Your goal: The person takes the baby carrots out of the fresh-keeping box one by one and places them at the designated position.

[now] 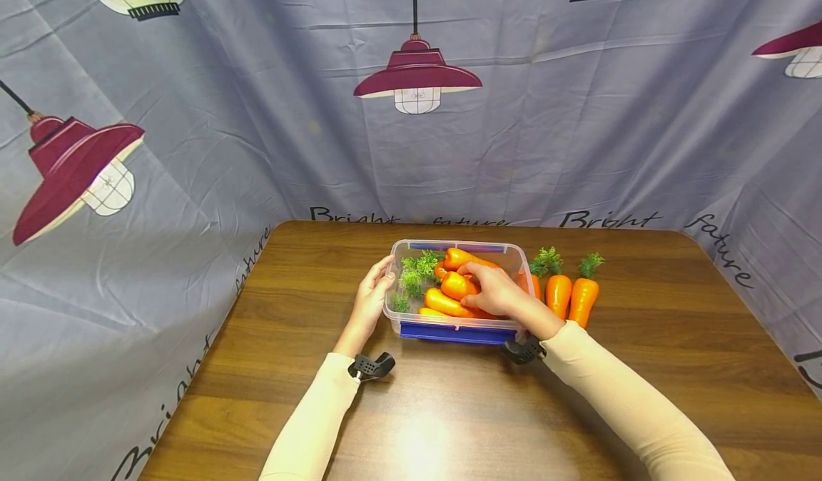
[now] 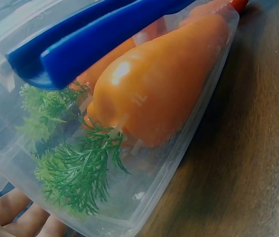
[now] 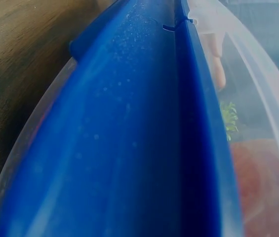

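A clear plastic container (image 1: 459,320) with blue side latches holds several orange toy carrots with green leafy tops. My right hand (image 1: 497,292) reaches inside over the right part of the rim, and its thumb and fingers pinch a carrot (image 1: 457,286) near its thick end. At the container's left wall, my left hand (image 1: 369,297) grips the rim, thumb on top and fingers along the outside. The left wrist view shows a carrot (image 2: 164,79) and leaves (image 2: 80,173) through the wall. A blue latch (image 3: 114,128) fills most of the right wrist view, where the right hand's grip is hidden.
Two more carrots lie on the table right of the container, a nearer carrot (image 1: 558,294) and an outer carrot (image 1: 584,299); another is partly hidden behind the container's right wall. The wooden table (image 1: 282,367) ends at a grey-blue curtain (image 1: 308,110) with printed lamps.
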Demonstrator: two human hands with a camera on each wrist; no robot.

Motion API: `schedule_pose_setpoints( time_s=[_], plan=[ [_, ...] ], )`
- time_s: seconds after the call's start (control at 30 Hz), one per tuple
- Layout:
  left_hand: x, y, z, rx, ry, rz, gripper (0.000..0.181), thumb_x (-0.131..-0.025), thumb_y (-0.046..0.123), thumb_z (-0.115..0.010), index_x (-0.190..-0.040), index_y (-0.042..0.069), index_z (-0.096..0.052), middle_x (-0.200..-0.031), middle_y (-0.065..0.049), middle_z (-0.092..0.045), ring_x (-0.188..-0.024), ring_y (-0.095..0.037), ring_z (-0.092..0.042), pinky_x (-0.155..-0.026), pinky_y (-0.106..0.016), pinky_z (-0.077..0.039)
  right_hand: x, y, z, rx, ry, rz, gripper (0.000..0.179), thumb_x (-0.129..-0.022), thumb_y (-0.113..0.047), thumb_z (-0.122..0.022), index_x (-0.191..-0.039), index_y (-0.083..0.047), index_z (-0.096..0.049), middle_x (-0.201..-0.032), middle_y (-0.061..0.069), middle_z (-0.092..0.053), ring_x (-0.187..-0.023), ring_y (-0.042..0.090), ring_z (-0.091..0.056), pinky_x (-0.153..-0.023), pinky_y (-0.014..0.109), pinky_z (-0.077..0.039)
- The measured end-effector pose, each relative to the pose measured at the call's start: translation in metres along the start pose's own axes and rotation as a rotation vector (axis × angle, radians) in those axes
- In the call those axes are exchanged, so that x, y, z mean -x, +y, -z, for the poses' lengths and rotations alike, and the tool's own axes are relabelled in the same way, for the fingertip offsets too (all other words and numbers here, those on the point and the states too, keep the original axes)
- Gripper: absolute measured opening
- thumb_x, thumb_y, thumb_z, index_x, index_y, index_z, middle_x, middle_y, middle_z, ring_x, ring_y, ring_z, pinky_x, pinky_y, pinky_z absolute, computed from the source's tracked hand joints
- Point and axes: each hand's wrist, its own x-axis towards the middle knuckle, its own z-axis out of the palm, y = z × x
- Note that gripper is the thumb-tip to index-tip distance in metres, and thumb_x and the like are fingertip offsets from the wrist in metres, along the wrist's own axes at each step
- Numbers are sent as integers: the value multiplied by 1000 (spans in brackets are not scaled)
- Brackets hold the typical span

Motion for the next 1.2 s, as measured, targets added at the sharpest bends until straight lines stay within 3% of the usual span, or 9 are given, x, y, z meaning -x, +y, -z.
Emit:
schedule_pose_setpoints(
  time_s=[0.33,0.7,1.07,1.2],
  plan=[
    [1,0,-2,0,-5,0,43,-103,4,-46,-146,-6,-47,-159,-25,-41,-151,-42,-34,-125,-55,-27,6,-1,2,-1,3,19,56,-83,-13,-82,-133,-3,-58,-122,20,-70,-109,36,-67,-95,52,-54],
    [-3,0,-1,18,-4,28,45,-103,2,-46,-148,-3,-46,-161,-22,-39,-150,-40,-35,-125,-53,-28,7,-7,22,-52,-23,-30,63,-86,-14,-80,-142,-5,-52,-123,22,-69,-108,36,-68,-91,52,-56],
    [0,0,-1,12,-2,22,45,-103,3,-46,-148,-3,-47,-160,-21,-40,-150,-40,-35,-126,-54,-27,10,3,45,-212,10,-53,61,-89,-11,-77,-142,-1,-49,-120,23,-70,-109,37,-68,-88,48,-59],
    [-1,-1,0,11,1,19,45,-103,3,-47,-147,-3,-48,-160,-22,-41,-149,-41,-37,-125,-54,-29,13,7,56,-282,10,-99,63,-91,-13,-76,-145,-1,-46,-118,25,-70,-105,37,-69,-81,43,-60]
  ],
)
